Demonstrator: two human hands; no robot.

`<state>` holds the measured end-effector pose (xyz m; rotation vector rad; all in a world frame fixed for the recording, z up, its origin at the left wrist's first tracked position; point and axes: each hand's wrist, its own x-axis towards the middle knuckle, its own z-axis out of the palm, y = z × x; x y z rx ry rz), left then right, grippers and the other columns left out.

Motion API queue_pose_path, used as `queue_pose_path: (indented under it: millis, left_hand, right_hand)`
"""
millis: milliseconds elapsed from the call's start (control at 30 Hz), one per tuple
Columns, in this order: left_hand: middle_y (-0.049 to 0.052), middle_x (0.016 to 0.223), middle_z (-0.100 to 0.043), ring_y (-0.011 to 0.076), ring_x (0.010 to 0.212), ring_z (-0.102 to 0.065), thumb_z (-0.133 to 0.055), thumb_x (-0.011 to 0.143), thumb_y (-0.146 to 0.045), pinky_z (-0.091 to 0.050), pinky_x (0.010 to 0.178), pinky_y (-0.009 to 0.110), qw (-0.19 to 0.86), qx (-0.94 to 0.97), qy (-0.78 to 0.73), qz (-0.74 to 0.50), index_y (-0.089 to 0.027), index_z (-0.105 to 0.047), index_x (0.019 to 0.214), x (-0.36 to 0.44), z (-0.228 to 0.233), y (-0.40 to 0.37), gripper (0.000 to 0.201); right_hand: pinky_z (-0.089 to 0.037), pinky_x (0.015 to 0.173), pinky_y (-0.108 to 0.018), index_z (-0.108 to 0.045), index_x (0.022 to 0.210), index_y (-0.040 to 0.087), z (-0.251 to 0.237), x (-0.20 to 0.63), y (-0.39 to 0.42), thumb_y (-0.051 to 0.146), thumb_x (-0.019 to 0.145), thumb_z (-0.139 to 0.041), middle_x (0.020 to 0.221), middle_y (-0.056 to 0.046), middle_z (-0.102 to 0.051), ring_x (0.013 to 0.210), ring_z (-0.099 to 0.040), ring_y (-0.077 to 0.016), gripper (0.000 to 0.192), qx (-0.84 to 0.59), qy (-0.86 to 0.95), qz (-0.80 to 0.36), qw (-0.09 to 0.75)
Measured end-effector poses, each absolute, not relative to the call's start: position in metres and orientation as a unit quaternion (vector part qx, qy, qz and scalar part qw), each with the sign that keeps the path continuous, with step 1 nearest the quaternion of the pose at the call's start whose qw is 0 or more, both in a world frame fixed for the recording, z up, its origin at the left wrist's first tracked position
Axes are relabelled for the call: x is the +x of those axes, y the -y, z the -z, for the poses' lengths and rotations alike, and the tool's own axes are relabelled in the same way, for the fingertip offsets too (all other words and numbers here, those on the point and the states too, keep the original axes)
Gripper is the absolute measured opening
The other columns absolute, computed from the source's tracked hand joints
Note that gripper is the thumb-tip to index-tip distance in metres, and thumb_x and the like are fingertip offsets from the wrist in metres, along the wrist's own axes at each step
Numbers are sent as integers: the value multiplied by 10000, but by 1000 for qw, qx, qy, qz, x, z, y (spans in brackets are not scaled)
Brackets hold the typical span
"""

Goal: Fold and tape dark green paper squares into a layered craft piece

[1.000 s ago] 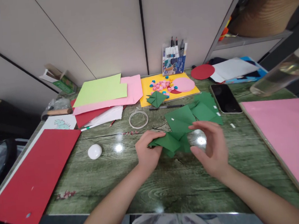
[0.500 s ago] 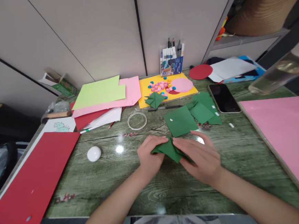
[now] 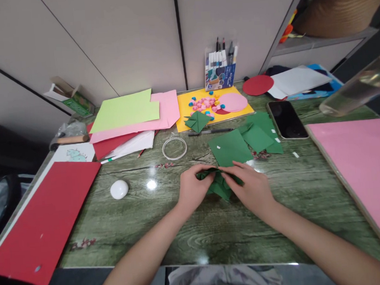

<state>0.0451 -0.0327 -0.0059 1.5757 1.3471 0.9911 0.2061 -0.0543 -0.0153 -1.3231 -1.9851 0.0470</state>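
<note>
The green fold (image 3: pixel 219 185) lies on the table (image 3: pixel 170 232) right before the person, pinched from both sides so its creases stay put: the left hand (image 3: pixel 193 189) grips its left edge, the right hand (image 3: pixel 251 188) presses its top and right. Just behind lie 2 or 3 green squares (image 3: pixel 230 147), near enough to reach, with a tape ring (image 3: pixel 174 148) and phone (image 3: pixel 287 119) farther out.

Two hands (image 3: pixel 193 188) (image 3: pixel 251 188) — one phone (image 3: pixel 287 119) — one tape ring (image 3: pixel 174 147).
</note>
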Motion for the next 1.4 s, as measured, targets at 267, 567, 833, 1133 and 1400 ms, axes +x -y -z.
queue_pose_path:
  millis: [267,567,833,1133,1400]
  left_hand:
    - [15,804,-713,156,764,-659,-545,625,-1,-535,694,287,356,599,-505,-510,-191,-685,809,47,6,48,299]
    - [80,874,-726,173,751,-684,-617,720,-110,-559,632,297,226,678,-349,-606,-182,-630,829,41,-2,58,131]
    - [87,908,-721,176,769,-684,-607,693,-62,-565,642,297,217,694,-341,-596,-182,-623,840,41,0,57,190]
    - [61,875,-724,170,742,-677,-658,634,-35,-556,646,297,246,666,-354,-609,-186,-634,798,42,6,53,225]
    - [69,911,-718,188,791,-679,-640,634,-13,-561,691,320,248,667,-353,-607,-191,-642,828,40,10,51,262]
  right_hand:
    - [-545,855,-311,-590,945,195,9,205,64,87,805,-507,976,-51,-709,916,-665,-163,196,-430,792,19,434]
    - [-579,795,-318,-626,978,168,-16,210,78,20,726,-602,919,-85,-714,947,-653,-213,294,-311,803,-14,509]
    - [-586,768,-288,-593,1069,223,-8,215,80,42,745,-617,935,-35,-710,941,-655,-184,373,-331,805,-58,489]
    - [-596,752,-293,-618,976,238,-5,205,77,-3,726,-589,1099,-68,-562,948,-636,-186,348,-362,740,-103,558]
    - [-597,736,-312,-637,920,227,-4,197,71,-40,677,-630,1004,-62,-520,907,-609,-167,361,-368,707,-127,591]
